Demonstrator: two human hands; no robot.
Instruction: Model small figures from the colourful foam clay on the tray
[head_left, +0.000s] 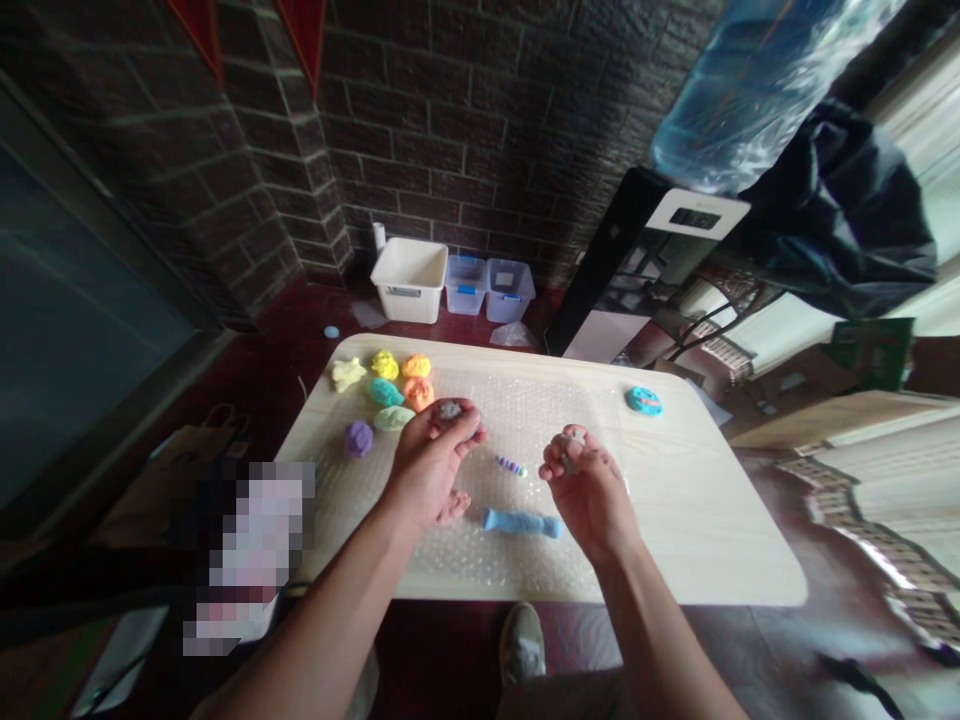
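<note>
My left hand (429, 462) is closed around a lump of grey modelling clay (450, 410), thumb laid across it. Another grey clay piece (574, 438) shows between the curled fingers of my right hand (592, 495). Between and below the hands lie a small striped, beaded-looking roll (511, 466) and a light blue clay roll (521, 523) with wider ends. A pinkish bit (454, 507) shows under my left hand; whether it is clay or fingers I cannot tell. Left of that hand sit pale green (393, 418), teal (385, 391), orange (418, 392) and purple clay lumps (358, 438).
Bubble wrap (450, 570) covers much of the pale wooden table (697, 500). Yellow (385, 363) and cream lumps (348, 374) sit at the far left, a blue round piece (645, 401) at the right. Beyond stand a white bin (409, 285) and a water dispenser (622, 270).
</note>
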